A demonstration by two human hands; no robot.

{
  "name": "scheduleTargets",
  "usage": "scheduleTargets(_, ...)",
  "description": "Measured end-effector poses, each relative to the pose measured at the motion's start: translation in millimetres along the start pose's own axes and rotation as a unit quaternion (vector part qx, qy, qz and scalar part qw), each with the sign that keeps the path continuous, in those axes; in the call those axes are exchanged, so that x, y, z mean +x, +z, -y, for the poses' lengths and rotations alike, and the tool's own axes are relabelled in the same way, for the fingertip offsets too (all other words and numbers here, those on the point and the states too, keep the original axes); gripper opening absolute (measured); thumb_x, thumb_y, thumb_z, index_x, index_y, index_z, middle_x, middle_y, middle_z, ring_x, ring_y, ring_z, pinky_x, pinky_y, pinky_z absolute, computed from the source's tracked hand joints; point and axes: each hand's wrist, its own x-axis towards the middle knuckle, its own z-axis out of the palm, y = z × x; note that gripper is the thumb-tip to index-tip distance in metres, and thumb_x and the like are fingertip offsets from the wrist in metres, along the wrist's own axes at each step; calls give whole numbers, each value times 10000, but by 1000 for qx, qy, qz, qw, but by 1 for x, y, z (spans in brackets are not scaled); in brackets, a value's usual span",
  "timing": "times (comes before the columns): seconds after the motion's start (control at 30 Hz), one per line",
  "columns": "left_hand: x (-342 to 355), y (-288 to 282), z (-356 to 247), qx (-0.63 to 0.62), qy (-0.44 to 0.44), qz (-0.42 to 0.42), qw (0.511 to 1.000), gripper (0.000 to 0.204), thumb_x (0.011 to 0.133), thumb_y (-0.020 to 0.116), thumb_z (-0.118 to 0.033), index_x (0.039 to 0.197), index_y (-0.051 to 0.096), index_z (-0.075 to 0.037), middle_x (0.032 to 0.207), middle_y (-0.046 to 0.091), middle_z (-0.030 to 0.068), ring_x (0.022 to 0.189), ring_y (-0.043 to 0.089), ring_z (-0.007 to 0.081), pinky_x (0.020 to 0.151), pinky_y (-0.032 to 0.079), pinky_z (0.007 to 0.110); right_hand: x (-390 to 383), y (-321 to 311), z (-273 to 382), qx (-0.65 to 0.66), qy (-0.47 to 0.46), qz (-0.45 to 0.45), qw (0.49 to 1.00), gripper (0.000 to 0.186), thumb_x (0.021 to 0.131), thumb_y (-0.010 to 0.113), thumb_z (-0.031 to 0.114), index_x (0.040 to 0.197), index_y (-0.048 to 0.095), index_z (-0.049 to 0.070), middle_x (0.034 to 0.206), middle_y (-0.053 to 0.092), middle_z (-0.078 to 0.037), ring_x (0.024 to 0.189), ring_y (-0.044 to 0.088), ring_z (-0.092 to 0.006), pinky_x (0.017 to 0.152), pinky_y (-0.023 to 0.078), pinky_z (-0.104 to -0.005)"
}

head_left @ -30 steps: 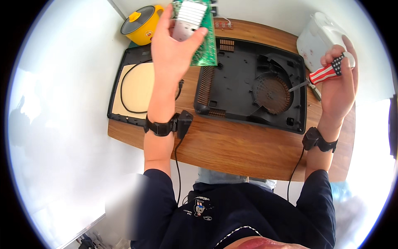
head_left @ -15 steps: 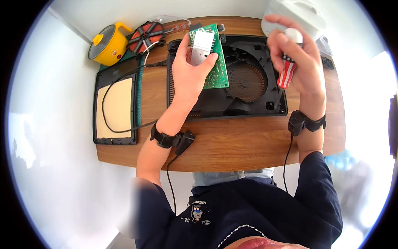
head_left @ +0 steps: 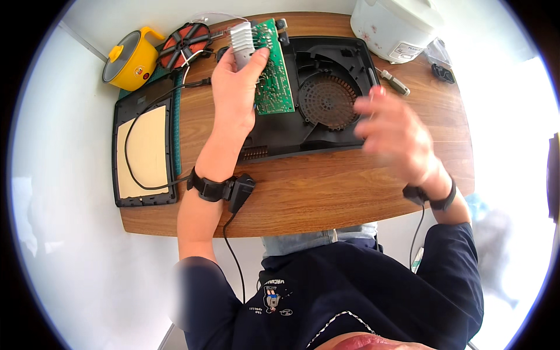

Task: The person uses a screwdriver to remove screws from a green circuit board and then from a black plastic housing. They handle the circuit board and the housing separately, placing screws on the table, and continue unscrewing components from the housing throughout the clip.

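Note:
My left hand [head_left: 236,93] grips a green circuit board [head_left: 274,87] by its finned silver heat sink [head_left: 241,38], thumb on the near side. The board is held tilted upright above a black plastic housing [head_left: 280,131] with a round vent grille [head_left: 328,100]. My right hand [head_left: 399,137] hovers over the right edge of the housing, smeared by motion. A reddish tip shows at its fingers, and whether it holds anything cannot be made out. A screwdriver [head_left: 398,85] with a grey handle lies beyond that hand on the wooden table.
At the back left stand a yellow electric pot [head_left: 129,61] and a red and black coil disc [head_left: 185,46]. A black-framed panel [head_left: 144,146] lies on the left, crossed by a power cord [head_left: 140,114]. A white rice cooker [head_left: 396,29] stands at the back right.
The right hand has moved down and toward me; the red-and-white striped object it held is no longer recognisable. The left hand has tilted the board slightly. The whole view has shifted.

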Motion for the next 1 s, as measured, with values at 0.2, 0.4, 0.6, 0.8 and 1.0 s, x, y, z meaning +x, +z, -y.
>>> scheduleTargets(0.2, 9, 1, -25, -45, 31, -17, 998, 260, 962, 727, -81, 1197, 648, -3, 1044, 724, 36, 889, 682, 110, 787, 559, 278, -20, 37, 32, -102, -73, 177, 976, 400, 726, 728, 93, 1109, 625, 145, 974, 577, -43, 794, 568, -181, 703, 494, -320)
scheduleTargets(0.4, 14, -8, -38, -36, 44, -40, 998, 272, 984, 713, -127, 1234, 652, -37, 1029, 706, 13, 885, 681, 122, 744, 586, 293, -4, 60, 9, -185, -32, 218, 958, 385, 748, 700, 95, 1122, 612, 106, 1065, 585, -55, 768, 556, -152, 654, 482, -278)
scheduleTargets(0.6, 12, -6, -44, -49, 86, -38, 994, 270, 974, 728, -128, 1217, 650, -38, 1037, 703, 12, 888, 677, 117, 769, 569, 287, 13, 78, -4, -199, -15, 190, 961, 208, 796, 689, 99, 979, 593, 96, 930, 525, -22, 782, 555, -157, 681, 486, -288)
scheduleTargets(0.8, 10, -1, -45, -82, 83, -32, 993, 297, 955, 726, -55, 1229, 622, -3, 1079, 719, 43, 925, 679, 122, 835, 552, 290, 25, 90, -44, -210, -37, 206, 955, 294, 789, 695, 92, 1065, 593, 102, 1067, 576, -25, 812, 556, -173, 714, 493, -300)
scheduleTargets(1.0, 13, -2, -40, -78, 55, -30, 995, 296, 954, 728, -64, 1224, 620, -7, 1087, 717, 39, 937, 672, 116, 838, 548, 294, 35, 90, -74, -214, -92, 170, 957, 298, 797, 682, 126, 1082, 594, 133, 1029, 581, -12, 823, 571, -172, 702, 487, -308)
